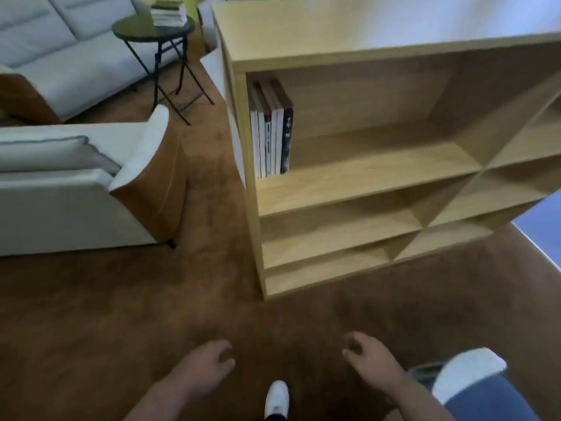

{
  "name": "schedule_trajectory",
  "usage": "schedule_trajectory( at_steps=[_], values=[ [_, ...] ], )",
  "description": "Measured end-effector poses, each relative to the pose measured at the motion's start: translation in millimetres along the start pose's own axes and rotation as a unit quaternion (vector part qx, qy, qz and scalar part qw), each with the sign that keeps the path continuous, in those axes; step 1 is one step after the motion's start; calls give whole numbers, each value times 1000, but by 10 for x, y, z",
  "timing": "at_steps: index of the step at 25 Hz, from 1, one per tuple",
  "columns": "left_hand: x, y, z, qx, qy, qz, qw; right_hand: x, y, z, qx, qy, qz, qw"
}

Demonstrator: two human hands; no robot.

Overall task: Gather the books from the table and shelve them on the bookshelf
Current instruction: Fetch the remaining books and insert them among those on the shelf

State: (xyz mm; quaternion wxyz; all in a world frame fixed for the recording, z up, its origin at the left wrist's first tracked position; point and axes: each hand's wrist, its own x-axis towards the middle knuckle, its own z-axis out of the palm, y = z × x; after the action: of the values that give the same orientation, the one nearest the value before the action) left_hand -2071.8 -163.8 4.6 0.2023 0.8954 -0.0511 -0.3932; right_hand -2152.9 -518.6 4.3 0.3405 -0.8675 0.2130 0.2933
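A light wooden bookshelf (379, 177) stands ahead on the right. Several books (271, 138) stand upright at the left end of its top compartment. A stack of books (168, 13) lies on a small round black table (136, 28) at the far upper left. My left hand (209, 366) and my right hand (367, 357) hang low over the floor, fingers loosely curled, holding nothing. Both are well away from the shelf and the table.
A white armchair with brown sides (91, 183) sits at the left, between me and the table. A grey sofa (60, 41) lies behind the table. Brown carpet (121, 314) covers the floor. My white shoe (276, 399) shows at the bottom.
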Motion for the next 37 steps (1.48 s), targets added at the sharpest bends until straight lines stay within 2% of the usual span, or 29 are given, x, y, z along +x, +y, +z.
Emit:
schedule_trajectory(
  at_steps=[1,3,9,12,19,24,28,31,37],
  values=[
    [-113,-56,60,22,-30,-12,999,-60,-6,85,11,-9,3,1000],
    [-326,-230,239,39,-20,-25,999,-293,25,293,26,-9,9,1000],
    [-1003,-594,789,7,-39,-41,998,-916,287,1043,31,-60,32,997],
    [-1326,-749,1037,-36,-55,-47,997,-1270,449,1408,-1,-82,29,996],
    [-1757,-1176,1366,-31,-58,-55,996,-1598,541,1741,-103,-145,3,984],
    [-1831,-1618,1287,-63,-55,-74,994,-1555,118,1979,-142,-157,-12,977],
    [-1836,-2015,982,-54,-76,-61,994,-1420,-470,2146,-167,-160,-12,973],
    [-1844,-2304,746,-59,-60,-74,994,-1279,-936,2221,-186,-165,-34,968],
    [-1851,-2861,399,-149,-25,-107,983,-855,-1843,2373,-252,-175,-87,948]
  ],
)
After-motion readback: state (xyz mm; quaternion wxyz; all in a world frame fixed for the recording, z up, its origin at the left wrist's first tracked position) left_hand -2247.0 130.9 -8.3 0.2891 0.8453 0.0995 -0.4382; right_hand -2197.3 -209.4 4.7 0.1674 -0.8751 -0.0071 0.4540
